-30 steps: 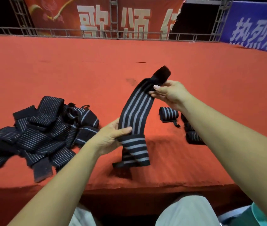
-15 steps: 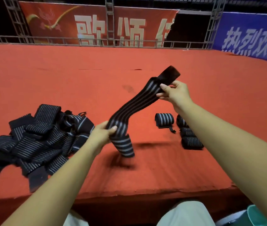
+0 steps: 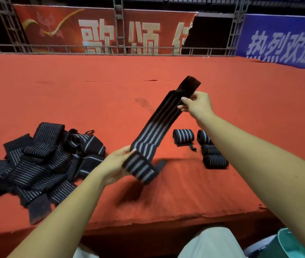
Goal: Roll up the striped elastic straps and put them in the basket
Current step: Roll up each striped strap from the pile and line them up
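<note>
The red carpeted stage (image 3: 110, 94) takes up most of the view, and the person sits at its near edge with both arms reaching over it. On the left lies a loose heap of straps (image 3: 36, 164), tangled and overlapping, none of them rolled. To the right of the arms sit the finished rolls (image 3: 182, 135), a few of them side by side, one with a thin tail trailing out. No basket can be named with certainty; only a teal rim (image 3: 293, 243) shows at the bottom right corner, and whether that is it cannot be told.

The strap in hand (image 3: 157, 127) stretches taut and slanted in the air between the two hands. The right hand (image 3: 197, 105) pinches its upper part just below the plain dark end tab. The left hand (image 3: 118, 162) is closed around the lower part, where the strap folds back into the start of a roll.

The risks, as I judge them: the elastic is under tension, so a slack pinch on either end could let it snap back and undo the fold. Rolling in mid-air may wind it crooked or loose. A loose roll could spring open once set down, as that trailing tail hints. The dangling lower end might also catch the heap.
</note>
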Tool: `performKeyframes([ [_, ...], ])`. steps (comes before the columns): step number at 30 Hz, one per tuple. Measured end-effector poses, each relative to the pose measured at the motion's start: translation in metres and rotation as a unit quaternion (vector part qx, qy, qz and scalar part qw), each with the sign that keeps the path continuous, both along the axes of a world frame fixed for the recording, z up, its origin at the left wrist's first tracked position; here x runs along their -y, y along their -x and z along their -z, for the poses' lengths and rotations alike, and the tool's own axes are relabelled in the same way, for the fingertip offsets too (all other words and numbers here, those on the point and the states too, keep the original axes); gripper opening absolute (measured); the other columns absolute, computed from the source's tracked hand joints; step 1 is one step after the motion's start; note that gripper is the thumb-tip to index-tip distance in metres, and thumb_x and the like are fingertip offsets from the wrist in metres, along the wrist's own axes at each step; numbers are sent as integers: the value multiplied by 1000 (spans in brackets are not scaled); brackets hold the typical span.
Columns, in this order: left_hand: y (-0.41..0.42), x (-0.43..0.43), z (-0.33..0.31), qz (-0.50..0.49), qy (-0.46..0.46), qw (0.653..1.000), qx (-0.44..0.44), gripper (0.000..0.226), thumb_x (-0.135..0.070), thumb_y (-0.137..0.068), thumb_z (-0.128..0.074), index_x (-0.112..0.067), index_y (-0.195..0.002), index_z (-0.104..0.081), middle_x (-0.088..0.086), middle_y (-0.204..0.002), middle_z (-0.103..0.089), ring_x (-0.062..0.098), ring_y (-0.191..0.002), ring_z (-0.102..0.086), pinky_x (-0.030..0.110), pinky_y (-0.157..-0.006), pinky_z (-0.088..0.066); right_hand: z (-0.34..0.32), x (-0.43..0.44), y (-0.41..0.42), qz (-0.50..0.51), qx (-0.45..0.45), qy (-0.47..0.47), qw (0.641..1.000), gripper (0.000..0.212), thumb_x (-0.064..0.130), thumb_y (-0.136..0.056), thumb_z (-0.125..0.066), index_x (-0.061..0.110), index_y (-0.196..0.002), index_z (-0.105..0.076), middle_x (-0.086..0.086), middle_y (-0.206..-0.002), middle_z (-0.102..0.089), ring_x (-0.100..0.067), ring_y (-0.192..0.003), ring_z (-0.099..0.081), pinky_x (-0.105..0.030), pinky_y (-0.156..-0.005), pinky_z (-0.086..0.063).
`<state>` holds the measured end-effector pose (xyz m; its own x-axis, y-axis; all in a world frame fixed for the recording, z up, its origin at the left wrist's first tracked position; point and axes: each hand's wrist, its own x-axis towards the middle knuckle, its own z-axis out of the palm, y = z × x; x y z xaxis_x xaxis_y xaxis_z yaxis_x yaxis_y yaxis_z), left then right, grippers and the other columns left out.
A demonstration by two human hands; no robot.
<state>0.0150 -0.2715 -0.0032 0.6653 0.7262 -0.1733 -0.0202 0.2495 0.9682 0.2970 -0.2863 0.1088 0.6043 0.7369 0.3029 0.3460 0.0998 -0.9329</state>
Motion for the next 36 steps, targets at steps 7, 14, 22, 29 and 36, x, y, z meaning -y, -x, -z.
performKeyframes([
  [7,-9,-3,26,35,-131,986,-102,24,-19,-103,-54,-18,-126,-61,8,-108,-76,21,-97,-73,34,-80,-60,3,-15,2,0,9,3,1000,16,2,-96,-57,9,-82,-57,-6,-74,-63,-22,-69,-71,-39,-74,-60],
  [14,-19,-2,97,-58,-325,913,-239,32,-14,-96,-61,-26,-119,-43,-9,-82,-58,-7,-74,-57,12,-71,-40,31,-50,7,-73,59,70,993,8,5,-88,-68,11,-84,-65,-3,-74,-67,-13,-58,-67,-27,-56,-51],
  [22,-19,-8,112,-35,-346,918,-190,14,-28,-85,-59,-31,-99,-58,3,-70,-56,21,-61,-50,37,-65,-43,68,-134,3,-65,97,165,979,13,10,-89,-70,14,-80,-61,-8,-76,-65,-16,-56,-64,-32,-58,-50],
  [29,-19,-10,116,-18,-334,924,-184,25,-27,-84,-55,-33,-107,-62,5,-73,-57,14,-60,-47,31,-64,-41,128,-165,3,-38,10,233,972,47,-2,-83,-73,-3,-126,-53,-14,-96,-60,-21,-78,-61,-38,-70,-56],
  [36,-18,-7,112,-28,-301,934,-191,25,-31,-84,-55,-36,-108,-57,9,-81,-64,22,-69,-59,42,-72,-50,159,-78,32,-94,133,344,925,66,18,-72,-88,11,-128,-54,-7,-99,-56,-21,-86,-56,-31,-69,-46],
])
